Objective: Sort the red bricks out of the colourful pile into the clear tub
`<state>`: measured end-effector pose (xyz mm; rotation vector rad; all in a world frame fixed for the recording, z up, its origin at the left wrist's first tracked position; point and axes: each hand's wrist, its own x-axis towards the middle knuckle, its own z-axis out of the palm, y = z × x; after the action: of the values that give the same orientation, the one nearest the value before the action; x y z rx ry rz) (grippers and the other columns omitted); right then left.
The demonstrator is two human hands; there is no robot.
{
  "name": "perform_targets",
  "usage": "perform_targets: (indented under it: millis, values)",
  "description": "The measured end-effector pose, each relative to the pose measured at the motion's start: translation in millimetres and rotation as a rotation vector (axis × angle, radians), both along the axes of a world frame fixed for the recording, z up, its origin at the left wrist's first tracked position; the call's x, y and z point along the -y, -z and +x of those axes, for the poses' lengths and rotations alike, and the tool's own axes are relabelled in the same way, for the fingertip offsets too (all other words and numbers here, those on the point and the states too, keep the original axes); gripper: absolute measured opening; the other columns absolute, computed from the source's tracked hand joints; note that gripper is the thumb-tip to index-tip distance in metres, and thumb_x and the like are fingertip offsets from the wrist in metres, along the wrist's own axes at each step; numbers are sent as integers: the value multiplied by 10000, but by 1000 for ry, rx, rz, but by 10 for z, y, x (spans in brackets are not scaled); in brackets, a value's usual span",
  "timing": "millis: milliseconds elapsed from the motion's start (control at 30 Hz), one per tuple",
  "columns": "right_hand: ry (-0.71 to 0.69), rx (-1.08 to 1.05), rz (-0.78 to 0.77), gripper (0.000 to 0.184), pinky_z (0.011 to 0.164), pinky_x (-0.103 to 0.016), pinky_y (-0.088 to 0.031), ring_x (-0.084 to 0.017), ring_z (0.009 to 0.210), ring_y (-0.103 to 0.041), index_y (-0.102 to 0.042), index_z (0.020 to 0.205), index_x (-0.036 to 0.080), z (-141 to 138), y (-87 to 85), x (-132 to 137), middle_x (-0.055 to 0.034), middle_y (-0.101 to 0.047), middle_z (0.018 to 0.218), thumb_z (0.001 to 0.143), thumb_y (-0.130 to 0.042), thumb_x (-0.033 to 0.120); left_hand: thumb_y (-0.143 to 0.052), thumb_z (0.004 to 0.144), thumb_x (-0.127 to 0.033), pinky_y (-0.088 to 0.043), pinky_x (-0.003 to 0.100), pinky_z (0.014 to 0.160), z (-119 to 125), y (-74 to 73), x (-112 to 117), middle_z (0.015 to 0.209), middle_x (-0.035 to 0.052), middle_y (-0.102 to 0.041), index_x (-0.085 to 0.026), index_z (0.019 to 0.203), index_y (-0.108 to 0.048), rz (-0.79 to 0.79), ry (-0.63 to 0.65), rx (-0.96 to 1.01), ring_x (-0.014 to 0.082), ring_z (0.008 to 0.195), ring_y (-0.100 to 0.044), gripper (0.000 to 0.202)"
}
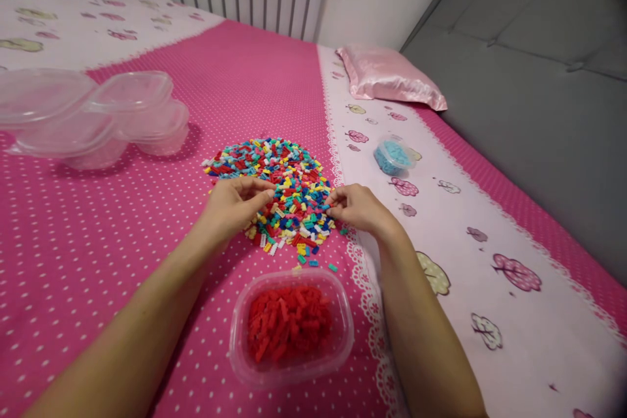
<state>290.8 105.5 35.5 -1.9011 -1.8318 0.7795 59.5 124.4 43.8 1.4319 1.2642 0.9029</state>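
A heap of small multicoloured toy bricks (294, 170) lies spread on the bed. At its left side is my left hand (238, 206), thumb and forefinger closed in a pinch over the bricks; whatever is between the tips is too small to make out. My right hand (357, 206) is at the heap's right edge, its fingers pinched on a small blue toy brick (324, 207). Nearer to me, between my forearms, stands a clear plastic container (341, 339) partly filled with red bricks (289, 320).
A small clear container of light-blue bricks (393, 153) sits to the right. Several clear plastic containers (132, 91) are grouped at the left. Stray bricks (313, 263) lie before the heap. Further back are a pink pillow (392, 75) and a grey headboard (529, 78).
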Motion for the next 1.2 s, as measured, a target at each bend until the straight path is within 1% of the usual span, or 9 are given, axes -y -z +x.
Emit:
perform_targets:
  millis: [167,267,433,600,733,933,1100,1200]
  values:
    - [24,-92,25,108,542,-203,-367,-98,564,-516,-627,769,162,35,68,-27,33,-586,612,673,-594,127,-700,615,-343,-342,189,369,5,-5,7,480,-37,-595,-147,781,-676,-3,-9,7,74,363,-436,258]
    - [31,-80,43,102,550,-207,-360,-106,585,-515,-604,768,171,46,87,-42,33,-576,628,680,-581,126,-708,599,-340,-351,186,370,12,-22,9,500,-23,-609,-141,765,-681,-6,-21,13,80,379,-459,260]
    - [79,-42,43,72,564,-216,-357,-125,624,-525,-550,762,187,58,100,-58,24,-579,658,705,-562,145,-701,599,-327,-340,189,344,20,-34,10,478,-36,-596,-147,770,-673,-42,-21,17,73,335,-427,250]
    - [84,-63,47,48,555,-219,-349,-134,615,-519,-502,754,203,63,121,-58,34,-552,615,739,-535,171,-688,615,-309,-345,198,336,29,-39,14,463,-47,-584,-157,778,-660,-73,-21,20,77,316,-419,225]
    - [91,-95,42,49,550,-222,-358,-132,594,-532,-506,729,201,58,113,-49,37,-541,582,743,-512,155,-682,629,-299,-340,206,332,31,-57,29,477,-37,-592,-161,772,-660,-80,-26,11,82,309,-423,200]
    - [119,-189,13,65,524,-208,-380,-114,540,-554,-508,764,200,67,125,-51,44,-569,568,745,-508,138,-689,621,-318,-346,197,340,26,-46,33,472,-45,-574,-167,763,-664,-54,-15,21,79,329,-434,209]
    - [143,-241,-14,95,556,-216,-427,-121,581,-596,-509,774,195,59,117,-66,7,-629,626,754,-492,104,-681,627,-300,-343,194,331,29,-43,33,483,-37,-590,-161,768,-663,-69,-26,8,80,330,-437,199]
    - [161,-255,7,82,578,-230,-447,-125,583,-592,-523,773,190,51,99,-63,3,-633,631,744,-513,114,-685,633,-297,-348,192,330,30,-45,37,468,-46,-573,-162,773,-659,-70,-21,26,80,328,-438,196]
